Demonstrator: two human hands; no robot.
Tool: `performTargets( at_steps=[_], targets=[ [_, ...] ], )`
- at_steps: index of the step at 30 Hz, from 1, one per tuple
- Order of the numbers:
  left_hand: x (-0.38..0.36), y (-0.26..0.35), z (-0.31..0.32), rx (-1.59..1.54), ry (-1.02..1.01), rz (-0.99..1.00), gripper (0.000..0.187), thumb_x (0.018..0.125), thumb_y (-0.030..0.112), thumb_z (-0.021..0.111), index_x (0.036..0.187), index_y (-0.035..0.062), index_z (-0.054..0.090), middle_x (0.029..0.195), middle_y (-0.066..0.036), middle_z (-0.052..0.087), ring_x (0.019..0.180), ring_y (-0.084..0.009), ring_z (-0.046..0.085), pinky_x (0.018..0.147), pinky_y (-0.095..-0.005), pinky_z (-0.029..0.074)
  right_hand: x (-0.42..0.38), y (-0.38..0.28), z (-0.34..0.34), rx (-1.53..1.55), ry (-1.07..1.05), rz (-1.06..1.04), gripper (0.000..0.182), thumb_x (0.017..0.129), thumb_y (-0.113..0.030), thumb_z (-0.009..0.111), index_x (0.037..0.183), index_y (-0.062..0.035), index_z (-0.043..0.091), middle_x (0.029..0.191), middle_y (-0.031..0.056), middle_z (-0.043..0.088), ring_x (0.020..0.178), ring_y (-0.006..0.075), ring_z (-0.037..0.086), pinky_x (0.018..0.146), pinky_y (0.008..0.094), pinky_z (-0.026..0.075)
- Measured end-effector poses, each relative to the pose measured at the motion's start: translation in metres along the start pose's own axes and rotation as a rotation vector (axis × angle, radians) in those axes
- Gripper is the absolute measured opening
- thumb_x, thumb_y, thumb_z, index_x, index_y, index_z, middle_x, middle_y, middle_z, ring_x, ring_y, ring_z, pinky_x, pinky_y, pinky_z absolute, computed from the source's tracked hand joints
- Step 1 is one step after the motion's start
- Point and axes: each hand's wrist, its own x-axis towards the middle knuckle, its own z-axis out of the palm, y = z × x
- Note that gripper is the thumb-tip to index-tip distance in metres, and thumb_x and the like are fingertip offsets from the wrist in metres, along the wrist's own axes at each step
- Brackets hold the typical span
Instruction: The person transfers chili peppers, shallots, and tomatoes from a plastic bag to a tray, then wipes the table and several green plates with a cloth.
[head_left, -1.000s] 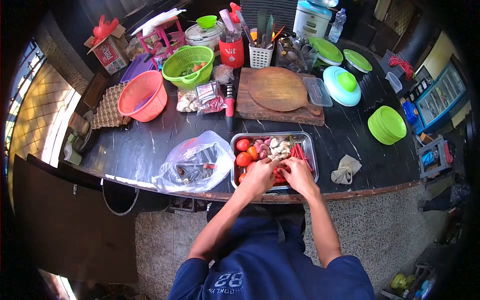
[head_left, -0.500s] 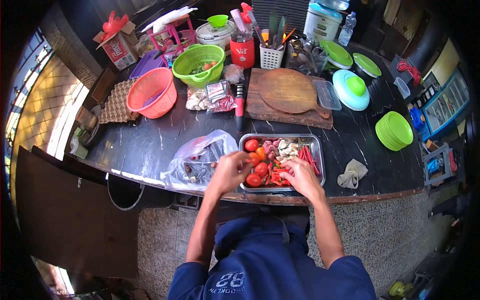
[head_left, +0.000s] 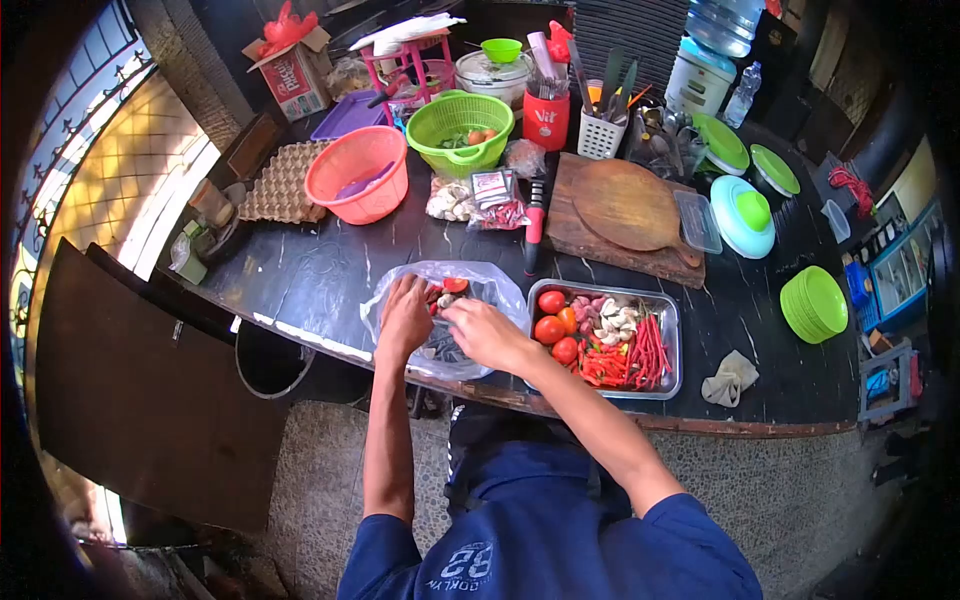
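Nearest: R forearm crosses the near-L corner of the metal tray (head_left: 677, 340); a bump there could nudge tray, roll tomatoes (head_left: 550, 330). Plastic bag (head_left: 507, 300) lies L of tray, close to counter (head_left: 310, 265) front edge; limp, so a tug could prob. drag it off or tip contents. Both hands in/over bag: L hand (head_left: 405, 315) and R hand (head_left: 485, 333), fingers bent at small red & dark bits (head_left: 455, 285); can't tell if either grips. Fumbling could drop bits outside bag.

Tray also has garlic (head_left: 616, 322), red chillies (head_left: 651, 355). Crumpled cloth (head_left: 730, 378) to R, apart. Behind: pink-handled tool (head_left: 534, 230), chopping board (head_left: 620, 260), green plates (head_left: 812, 305). Farther: pink basket (head_left: 385, 195), green colander (head_left: 475, 155). Nothing tall btwn hands & bag; board + tool limit space behind tray.
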Motion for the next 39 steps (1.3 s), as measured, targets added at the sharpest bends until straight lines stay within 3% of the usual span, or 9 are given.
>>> performTargets(
  at_steps=[6, 14, 16, 20, 23, 25, 30, 32, 39],
  targets=[
    [-0.004, -0.006, 0.000, 0.055, -0.235, -0.185, 0.019, 0.089, 0.014, 0.065, 0.099, 0.0040, 0.077, 0.105, -0.022, 0.073, 0.101, -0.0435, 0.070, 0.087, -0.0530, 0.055, 0.026, 0.027, 0.044, -0.310, -0.109, 0.125, 0.048, 0.084, 0.001, 0.061, 0.131, 0.0019, 0.059, 0.127, 0.0266, 0.063, 0.122, 0.0447, 0.058, 0.101, 0.0519, 0.053],
    [-0.007, -0.019, 0.024, 0.199, -0.378, -0.260, 0.030, 0.089, 0.032, 0.075, 0.098, 0.0040, 0.078, 0.095, -0.023, 0.075, 0.094, -0.0430, 0.072, 0.082, -0.0530, 0.056, 0.022, 0.027, 0.036, -0.235, -0.080, 0.173, 0.036, 0.082, -0.003, 0.066, 0.117, 0.0037, 0.067, 0.122, 0.0271, 0.065, 0.113, 0.0445, 0.064, 0.094, 0.0529, 0.055],
    [-0.011, -0.019, 0.027, 0.075, -0.246, -0.189, 0.034, 0.088, 0.036, 0.075, 0.095, 0.0033, 0.078, 0.090, -0.023, 0.075, 0.089, -0.0431, 0.072, 0.080, -0.0532, 0.056, 0.022, 0.026, 0.028, -0.236, -0.112, 0.209, 0.034, 0.082, -0.007, 0.069, 0.115, 0.0037, 0.067, 0.114, 0.0279, 0.069, 0.104, 0.0453, 0.069, 0.091, 0.0535, 0.056],
    [-0.014, -0.010, 0.018, 0.085, -0.267, -0.232, 0.034, 0.088, 0.035, 0.075, 0.095, 0.0022, 0.077, 0.090, -0.023, 0.075, 0.090, -0.0425, 0.073, 0.078, -0.0524, 0.056, 0.029, 0.024, 0.018, -0.209, -0.244, 0.338, 0.035, 0.082, -0.011, 0.071, 0.114, 0.0041, 0.066, 0.108, 0.0284, 0.071, 0.099, 0.0451, 0.071, 0.088, 0.0548, 0.056],
    [-0.014, -0.008, 0.009, 0.063, -0.184, -0.328, 0.027, 0.087, 0.026, 0.075, 0.093, 0.0003, 0.075, 0.090, -0.023, 0.074, 0.088, -0.0424, 0.072, 0.077, -0.0526, 0.055, 0.030, 0.024, 0.019, -0.225, -0.193, 0.318, 0.034, 0.085, -0.013, 0.071, 0.114, 0.0034, 0.066, 0.103, 0.0290, 0.072, 0.096, 0.0453, 0.072, 0.086, 0.0553, 0.056],
    [-0.009, -0.009, -0.001, 0.000, 0.127, -0.212, 0.022, 0.090, 0.020, 0.071, 0.097, -0.0006, 0.069, 0.091, -0.022, 0.074, 0.081, -0.0452, 0.070, 0.075, -0.0564, 0.054, 0.030, 0.019, 0.022, -0.153, -0.026, 0.227, 0.029, 0.088, -0.013, 0.068, 0.112, 0.0034, 0.066, 0.104, 0.0286, 0.072, 0.099, 0.0450, 0.070, 0.086, 0.0542, 0.055],
    [-0.002, -0.004, -0.017, 0.149, 0.138, -0.244, 0.017, 0.086, 0.018, 0.073, 0.094, 0.0028, 0.070, 0.107, -0.016, 0.071, 0.106, -0.0369, 0.064, 0.091, -0.0486, 0.050, 0.044, 0.015, 0.038, -0.066, -0.037, 0.139, 0.022, 0.097, -0.014, 0.057, 0.112, -0.0013, 0.065, 0.108, 0.0247, 0.070, 0.103, 0.0448, 0.067, 0.088, 0.0531, 0.053],
    [-0.003, -0.007, -0.018, 0.160, 0.170, -0.207, 0.017, 0.086, 0.018, 0.073, 0.095, 0.0030, 0.070, 0.109, -0.015, 0.071, 0.108, -0.0363, 0.063, 0.093, -0.0489, 0.048, 0.053, 0.014, 0.050, -0.013, -0.100, 0.304, 0.025, 0.103, -0.021, 0.048, 0.112, -0.0046, 0.064, 0.113, 0.0225, 0.069, 0.106, 0.0456, 0.065, 0.088, 0.0524, 0.052],
    [-0.008, -0.008, -0.027, 0.176, 0.242, -0.115, 0.018, 0.086, 0.019, 0.075, 0.096, 0.0051, 0.071, 0.116, -0.013, 0.068, 0.112, -0.0358, 0.060, 0.097, -0.0495, 0.043, 0.057, 0.018, 0.068, -0.041, 0.020, 0.207, 0.029, 0.105, -0.024, 0.046, 0.113, -0.0031, 0.064, 0.113, 0.0241, 0.069, 0.107, 0.0459, 0.066, 0.089, 0.0527, 0.052]
  ],
)
